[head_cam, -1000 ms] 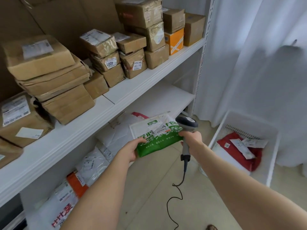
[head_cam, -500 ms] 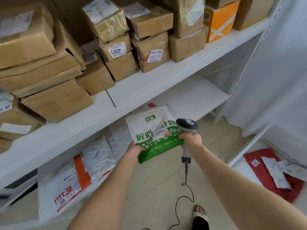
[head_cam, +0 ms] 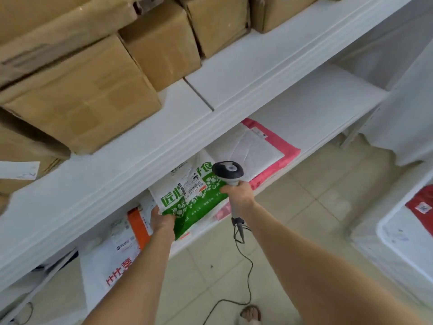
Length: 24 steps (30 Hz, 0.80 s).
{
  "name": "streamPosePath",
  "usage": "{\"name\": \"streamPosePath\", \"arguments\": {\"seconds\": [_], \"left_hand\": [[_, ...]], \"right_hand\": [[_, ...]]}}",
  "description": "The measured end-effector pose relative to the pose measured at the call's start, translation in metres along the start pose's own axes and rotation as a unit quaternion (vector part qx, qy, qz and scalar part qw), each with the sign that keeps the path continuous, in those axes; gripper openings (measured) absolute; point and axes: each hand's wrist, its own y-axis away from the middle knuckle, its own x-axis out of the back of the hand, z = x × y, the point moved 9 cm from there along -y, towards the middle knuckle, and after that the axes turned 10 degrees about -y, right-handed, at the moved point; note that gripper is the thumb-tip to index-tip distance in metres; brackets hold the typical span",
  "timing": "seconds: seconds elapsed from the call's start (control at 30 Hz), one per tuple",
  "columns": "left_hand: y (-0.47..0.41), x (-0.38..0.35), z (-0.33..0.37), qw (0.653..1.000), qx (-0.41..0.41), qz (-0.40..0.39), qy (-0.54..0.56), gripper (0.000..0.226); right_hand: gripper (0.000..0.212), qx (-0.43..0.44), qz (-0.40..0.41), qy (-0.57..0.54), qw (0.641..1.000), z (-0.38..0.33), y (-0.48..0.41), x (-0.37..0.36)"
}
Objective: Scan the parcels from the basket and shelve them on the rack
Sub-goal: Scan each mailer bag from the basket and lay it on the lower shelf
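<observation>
Partway through: shelving a green parcel [head_cam: 187, 205] on the rack [head_cam: 246, 71].
Gripping the parcel's near-left corner in the left hand [head_cam: 162, 220], clenching the scanner [head_cam: 228, 171] handle in the right hand [head_cam: 239, 195] at its right edge. Holding it at the front of the lower shelf [head_cam: 316, 113], over mailers [head_cam: 276, 148], not yet laid down. Cannot tell whether scanned. Left to do, judging by the basket [head_cam: 384, 219] at right: at least a red parcel [head_cam: 421, 205].

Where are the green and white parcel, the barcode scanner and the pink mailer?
green and white parcel [head_cam: 199, 211]: head view, its green lower part.
barcode scanner [head_cam: 227, 170]: head view, its dark head.
pink mailer [head_cam: 289, 151]: head view, its bare pink right edge.
</observation>
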Motion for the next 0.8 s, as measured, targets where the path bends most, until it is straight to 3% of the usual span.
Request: {"name": "streamPosePath", "arguments": {"seconds": [0.2,0.37,0.57,0.8], "left_hand": [[-0.057,-0.005,-0.024,0.997,-0.022,-0.017,-0.078,0.081],[-0.059,-0.023,-0.031,0.989,-0.035,-0.064,-0.128,0.065],[-0.055,-0.028,-0.018,0.972,-0.034,-0.058,-0.225,0.049],[-0.030,-0.028,0.009,0.953,-0.048,-0.055,-0.294,0.049]], "right_hand": [[0.021,0.014,0.047,-0.023,0.999,0.043,-0.024,-0.034],[0.017,0.016,0.074,-0.018,0.997,0.065,-0.027,-0.028],[0.025,0.014,0.064,-0.022,0.998,0.065,-0.019,-0.023],[0.016,0.039,0.083,-0.017,0.996,0.039,0.004,0.001]]}}
